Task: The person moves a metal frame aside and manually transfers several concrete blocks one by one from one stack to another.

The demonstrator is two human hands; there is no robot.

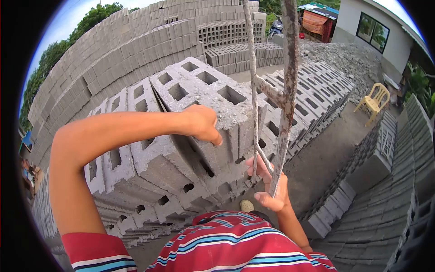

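Concrete blocks are filling most of the view, and the left hand [206, 124] is bending over the near top edge of a rough grey hollow concrete block [219, 113] at the close end of the stack. Its fingers are folding down with the knuckles up; some are hidden, so how firmly they are gripping cannot be told. The right hand [275, 192] is curling loosely, half closed, around the lower part of a rusty, mud-spattered metal rod frame [290, 59], thumb standing apart and fingertips showing behind the thin rod. The frame is rising beside the block's right side.

A dark, wedge-shaped gap is separating this block from the grey neighbouring block [158, 156] on its left, while crumbs are lying on its top. Judging by that, handling of this block is looking partway along: it is standing apart from its neighbour but resting on the stack, not lifted off. A long row of hollow blocks [312, 85] is running away on the right, tall grey block stacks [131, 45] are standing behind, and a pale yellow plastic chair [374, 103] is standing beyond the aisle.
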